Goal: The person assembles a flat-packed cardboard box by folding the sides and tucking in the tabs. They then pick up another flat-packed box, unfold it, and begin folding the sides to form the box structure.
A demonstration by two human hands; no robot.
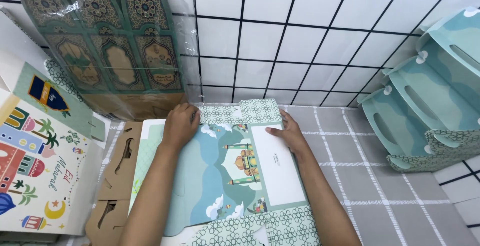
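Note:
A flat, unfolded cardboard box blank (pixel 235 176) printed in teal and green with a domed building lies on the grey checked cloth in front of me. My left hand (pixel 180 123) presses its far left corner, fingers curled over the patterned flap (pixel 225 113). My right hand (pixel 290 133) rests flat on the far right side, at the top of the white panel (pixel 277 168). Neither hand lifts the blank.
Several assembled teal handle boxes (pixel 430 106) stand nested at the right. A plastic-wrapped stack of green patterned blanks (pixel 115 51) leans on the tiled wall at back left. Colourful printed boxes (pixel 35 166) and brown cardboard inserts (pixel 117 176) lie at the left.

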